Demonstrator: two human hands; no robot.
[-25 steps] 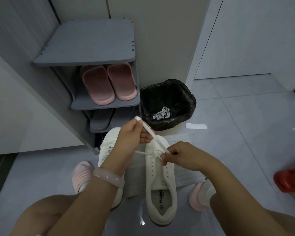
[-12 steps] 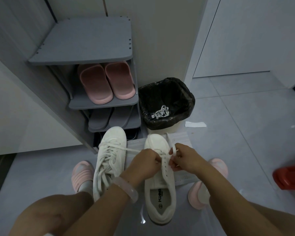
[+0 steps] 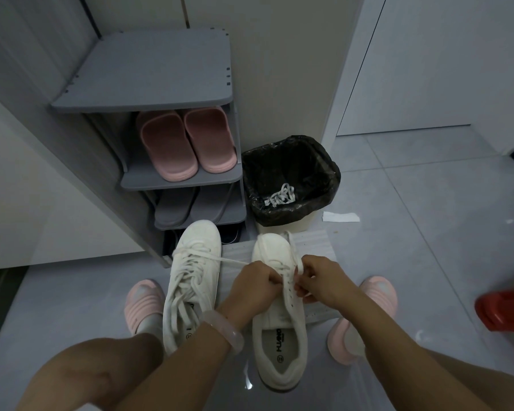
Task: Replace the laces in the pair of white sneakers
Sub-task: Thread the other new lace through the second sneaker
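- Change: 1 s ago left hand (image 3: 251,287) pulled the lace (image 3: 232,261) up high; now both hands are low at the eyelets, so the next crossing is prob. starting.
- Left fingers pinch the lace; right hand (image 3: 321,278) pinches its other end.
- Count, left to right: laced sneaker (image 3: 190,280) at 9 o'clock, half-laced right sneaker (image 3: 279,321) between hands = 2 sneakers; 1 old lace bundle (image 3: 279,195) in bin (image 3: 291,161) at 12.

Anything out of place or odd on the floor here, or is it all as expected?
One stray: a white paper slip lies on the tiles right of the bin, not inside. The lace in the bin fits the task. Nothing spilled or damaged.
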